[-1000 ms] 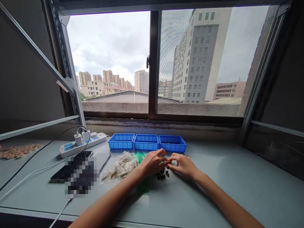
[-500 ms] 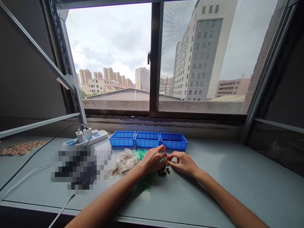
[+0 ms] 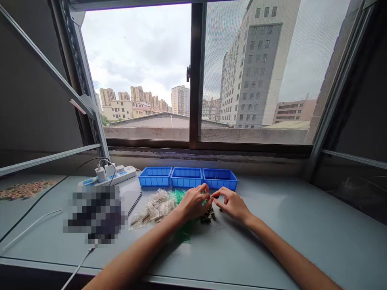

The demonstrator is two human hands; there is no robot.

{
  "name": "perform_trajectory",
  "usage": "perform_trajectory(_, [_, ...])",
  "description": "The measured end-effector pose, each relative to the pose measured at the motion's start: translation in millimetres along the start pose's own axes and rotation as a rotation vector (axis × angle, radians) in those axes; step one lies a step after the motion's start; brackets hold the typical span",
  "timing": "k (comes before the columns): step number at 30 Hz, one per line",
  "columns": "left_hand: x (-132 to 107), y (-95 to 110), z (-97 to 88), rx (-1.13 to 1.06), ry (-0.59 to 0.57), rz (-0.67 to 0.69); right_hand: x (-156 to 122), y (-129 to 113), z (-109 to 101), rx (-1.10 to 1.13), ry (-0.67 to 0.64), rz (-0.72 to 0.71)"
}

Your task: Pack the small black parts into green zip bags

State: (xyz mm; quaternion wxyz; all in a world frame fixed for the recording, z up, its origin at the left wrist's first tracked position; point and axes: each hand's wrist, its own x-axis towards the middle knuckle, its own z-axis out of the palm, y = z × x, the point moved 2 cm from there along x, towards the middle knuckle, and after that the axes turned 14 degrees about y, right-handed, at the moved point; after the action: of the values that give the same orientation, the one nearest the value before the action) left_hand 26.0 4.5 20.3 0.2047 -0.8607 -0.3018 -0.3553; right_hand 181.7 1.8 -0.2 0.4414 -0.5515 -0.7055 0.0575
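Note:
My left hand point(image 3: 196, 201) hovers over a small pile of dark metal parts point(image 3: 207, 218), fingers curled and brought together. My right hand point(image 3: 231, 203) comes in from the right, thumb and index finger pinched close to the left fingertips. A tiny dark piece seems to sit between the fingertips of both hands, too small to name. Under my left wrist lies a green plastic bag point(image 3: 185, 233), partly hidden. Left of it are several clear plastic bags point(image 3: 157, 206) with small metal parts inside.
Three blue bins point(image 3: 186, 178) stand in a row at the back of the grey table point(image 3: 290, 241), below the window. A white power strip point(image 3: 125, 173) with plugs lies at the back left. Cables point(image 3: 33, 229) run across the left side, beside a blurred-out dark object point(image 3: 102, 215).
My right hand has risen slightly and moved a little left, its pinched fingers now meeting the left fingertips above the pile. The view has shifted slightly.

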Motion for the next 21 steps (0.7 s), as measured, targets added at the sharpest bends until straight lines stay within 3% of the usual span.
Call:
perform_trajectory(6, [0.0,0.2,-0.9,-0.009,-0.011,-0.012,0.1,-2.9,-5.1,-0.009,0.038,-0.032])
perform_trajectory(14, [-1.2,-2.2,1.5,-0.019,0.039,-0.025,4.5,-1.2,7.3,0.567,-0.005,0.338])
perform_trajectory(21, [-1.3,-2.9,1.8,-0.026,0.040,-0.039,2.9,-6.8,5.8,0.715,-0.021,0.468])
